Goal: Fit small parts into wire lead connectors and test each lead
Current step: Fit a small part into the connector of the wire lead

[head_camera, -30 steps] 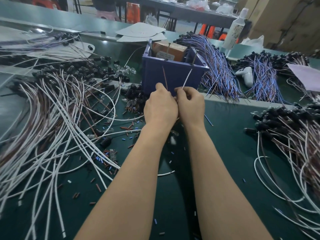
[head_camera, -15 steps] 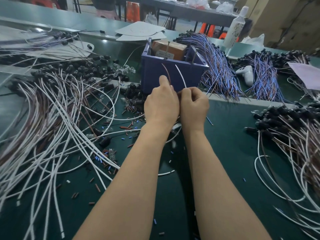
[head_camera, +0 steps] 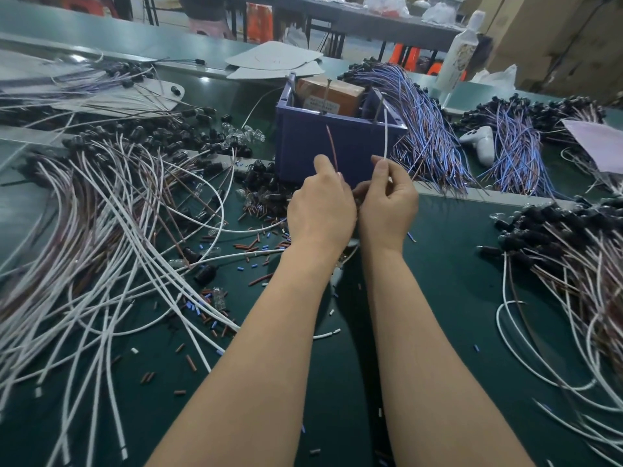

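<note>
Setting: wire-harness assembly workshop, factory floor. Long green-matted bench [head_camera: 455, 271] heaped with wire leads [head_camera: 111, 230], black connectors [head_camera: 539, 227], cut sleeve scraps [head_camera: 249, 246]; blue parts bin [head_camera: 337, 143]. More benches [head_camera: 364, 23] and cardboard cartons [head_camera: 556, 28] behind

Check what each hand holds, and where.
Left hand pinches the brown wire low down; right hand the white wire low down. Upper ends free.

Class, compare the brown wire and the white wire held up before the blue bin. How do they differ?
The brown wire is dark reddish; the white wire is pale. The brown wire bows slightly and ends lower; the white wire stands nearly straight and reaches higher. The left hand holds the brown wire, the right hand the white wire. Both point upward.
</note>
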A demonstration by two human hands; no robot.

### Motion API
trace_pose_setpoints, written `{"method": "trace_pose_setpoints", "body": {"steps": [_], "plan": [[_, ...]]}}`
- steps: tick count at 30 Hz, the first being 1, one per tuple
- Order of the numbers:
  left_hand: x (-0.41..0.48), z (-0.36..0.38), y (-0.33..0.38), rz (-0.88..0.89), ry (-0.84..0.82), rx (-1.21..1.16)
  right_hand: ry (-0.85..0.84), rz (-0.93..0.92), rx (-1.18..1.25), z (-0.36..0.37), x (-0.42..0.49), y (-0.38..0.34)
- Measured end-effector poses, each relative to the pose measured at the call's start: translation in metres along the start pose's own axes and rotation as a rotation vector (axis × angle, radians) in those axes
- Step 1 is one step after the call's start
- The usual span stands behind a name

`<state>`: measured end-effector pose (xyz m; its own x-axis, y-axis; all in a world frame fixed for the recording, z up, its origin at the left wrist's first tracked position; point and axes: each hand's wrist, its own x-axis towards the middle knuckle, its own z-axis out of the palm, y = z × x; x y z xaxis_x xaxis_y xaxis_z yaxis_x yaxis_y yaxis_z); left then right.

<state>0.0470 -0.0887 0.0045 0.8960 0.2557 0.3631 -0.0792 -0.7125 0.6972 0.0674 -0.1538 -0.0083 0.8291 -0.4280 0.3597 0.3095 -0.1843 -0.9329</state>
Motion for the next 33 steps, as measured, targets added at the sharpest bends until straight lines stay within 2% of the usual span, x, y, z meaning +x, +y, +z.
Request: {"method": "trace_pose_setpoints", "body": {"steps": [8,20,26,33], "plan": [[0.003,-0.004,-0.002,0.057,0.150,-0.071,-0.042,0.027,0.007,0.002,0.001,0.000],[-0.002,-0.003,-0.002,0.095,0.266,-0.119,-0.086,0.083,0.019,0.003,0.002,-0.001],[-0.001,-0.001,-0.001,0.094,0.245,-0.122,-0.100,0.100,0.031,0.003,0.002,0.000],[0.007,-0.003,-0.008,-0.024,0.049,-0.099,-0.098,0.091,-0.023,0.005,0.004,0.001]]}}
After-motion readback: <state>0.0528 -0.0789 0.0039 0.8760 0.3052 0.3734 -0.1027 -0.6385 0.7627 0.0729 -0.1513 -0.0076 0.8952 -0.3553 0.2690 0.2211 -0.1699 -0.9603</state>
